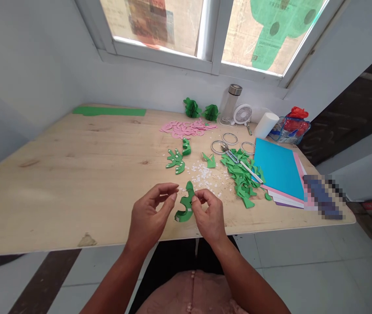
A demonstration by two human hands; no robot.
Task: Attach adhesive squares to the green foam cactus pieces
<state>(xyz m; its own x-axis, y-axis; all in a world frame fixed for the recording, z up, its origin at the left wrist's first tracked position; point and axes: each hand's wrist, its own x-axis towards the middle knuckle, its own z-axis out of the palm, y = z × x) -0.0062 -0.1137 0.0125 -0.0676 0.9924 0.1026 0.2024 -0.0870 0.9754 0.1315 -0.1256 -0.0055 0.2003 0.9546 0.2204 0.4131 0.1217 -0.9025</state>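
Note:
My right hand (208, 213) pinches the edge of a curved green paper cutout (185, 207) near the table's front edge. A small white square sits at the cutout's lower tip. Just left of it is my left hand (151, 213), thumb and index finger curved with a small gap between their tips, touching no paper that I can see. Beyond the hands lie more green cutouts with white squares (176, 162) and a small green stack (186, 147). Tiny white paper bits (202, 173) are scattered beside them.
Pink cutouts (187, 128) lie farther back, near two green folded paper shapes (191, 108). On the right are green scraps (243, 181), scissors (230, 153), metal rings (230, 138) and coloured sheets (279, 168). A bottle (230, 104) and fan (242, 114) stand by the wall.

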